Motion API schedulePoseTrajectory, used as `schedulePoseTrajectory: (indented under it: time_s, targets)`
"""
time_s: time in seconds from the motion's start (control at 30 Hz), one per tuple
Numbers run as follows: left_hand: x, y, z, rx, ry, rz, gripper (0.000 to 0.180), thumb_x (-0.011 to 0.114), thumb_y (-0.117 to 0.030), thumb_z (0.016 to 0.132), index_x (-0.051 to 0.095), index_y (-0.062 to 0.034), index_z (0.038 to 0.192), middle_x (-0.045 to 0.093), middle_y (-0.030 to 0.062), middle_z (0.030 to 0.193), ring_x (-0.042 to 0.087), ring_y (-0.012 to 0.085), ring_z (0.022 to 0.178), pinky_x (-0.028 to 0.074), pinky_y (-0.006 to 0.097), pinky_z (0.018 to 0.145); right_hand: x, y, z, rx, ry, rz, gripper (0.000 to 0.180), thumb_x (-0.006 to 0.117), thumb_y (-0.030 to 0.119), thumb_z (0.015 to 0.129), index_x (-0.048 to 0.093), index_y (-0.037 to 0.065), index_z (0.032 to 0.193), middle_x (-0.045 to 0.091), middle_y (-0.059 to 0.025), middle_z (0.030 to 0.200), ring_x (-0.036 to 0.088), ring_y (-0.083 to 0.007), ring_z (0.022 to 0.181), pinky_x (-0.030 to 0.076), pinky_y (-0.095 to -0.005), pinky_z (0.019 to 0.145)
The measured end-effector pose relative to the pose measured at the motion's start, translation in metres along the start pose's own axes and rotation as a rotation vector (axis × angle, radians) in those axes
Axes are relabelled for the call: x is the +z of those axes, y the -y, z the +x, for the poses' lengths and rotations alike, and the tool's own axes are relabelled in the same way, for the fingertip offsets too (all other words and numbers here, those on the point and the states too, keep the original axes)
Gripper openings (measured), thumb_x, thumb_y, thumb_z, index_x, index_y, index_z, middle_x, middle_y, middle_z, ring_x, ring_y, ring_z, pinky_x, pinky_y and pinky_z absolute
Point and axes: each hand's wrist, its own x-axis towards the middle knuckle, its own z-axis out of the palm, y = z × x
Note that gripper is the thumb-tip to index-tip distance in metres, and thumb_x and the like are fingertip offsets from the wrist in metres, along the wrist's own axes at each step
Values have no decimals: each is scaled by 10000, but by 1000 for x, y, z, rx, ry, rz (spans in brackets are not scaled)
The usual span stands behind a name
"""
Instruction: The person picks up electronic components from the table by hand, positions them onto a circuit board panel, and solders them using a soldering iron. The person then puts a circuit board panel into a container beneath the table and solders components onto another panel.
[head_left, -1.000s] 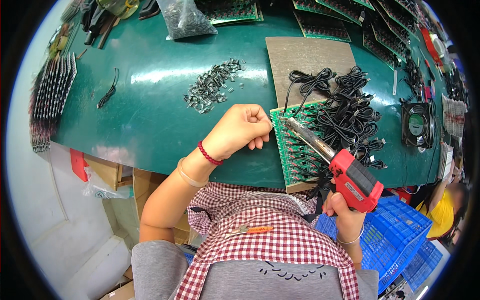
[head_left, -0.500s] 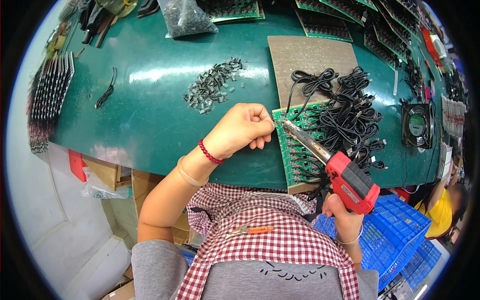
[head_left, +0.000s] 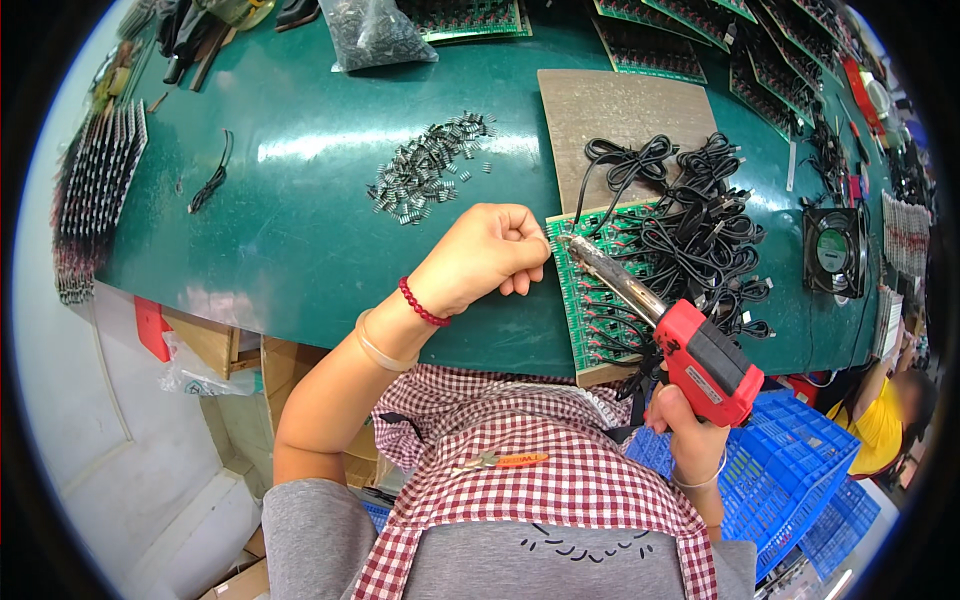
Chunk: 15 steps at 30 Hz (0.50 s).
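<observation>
My left hand (head_left: 488,252) rests at the left edge of a green circuit board (head_left: 590,300), its fingertips pinched together on something too small to tell. My right hand (head_left: 692,436) grips the handle of a red soldering gun (head_left: 700,355). The gun's metal tip (head_left: 582,245) points at the board's top left corner, right beside my left fingertips. A tangle of black cables (head_left: 700,230) lies across the right part of the board.
A pile of small grey parts (head_left: 425,170) lies on the green table (head_left: 300,230). A brown board (head_left: 625,110), more green boards at the back, a small black fan (head_left: 835,250), a plastic bag (head_left: 375,30) and blue crates (head_left: 800,480) surround me. A person in yellow (head_left: 885,425) sits at the right.
The soldering gun's tip has slid left along the board toward my left fingertips. My left hand has stayed almost still.
</observation>
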Motion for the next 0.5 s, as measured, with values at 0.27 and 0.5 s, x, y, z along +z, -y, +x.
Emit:
schedulePoseTrajectory:
  time_s: [0.27, 0.5]
  targets:
    - [1, 1, 0, 23, -5, 2, 78, 555, -88, 809, 542, -28, 759, 575, 22, 636, 518, 43, 501, 389, 166, 433, -2, -4, -2, -7, 23, -46, 170, 569, 130, 816, 514, -22, 766, 473, -55, 535, 448, -125, 447, 398, -269, 453]
    - [1, 2, 0, 21, -9, 3, 78, 554, -88, 808, 541, -29, 758, 572, 20, 631, 513, 39, 498, 383, 163, 431, -4, -6, -3, -8, 29, -20, 166, 566, 127, 810, 510, -18, 750, 467, -55, 531, 439, -123, 443, 390, -268, 447]
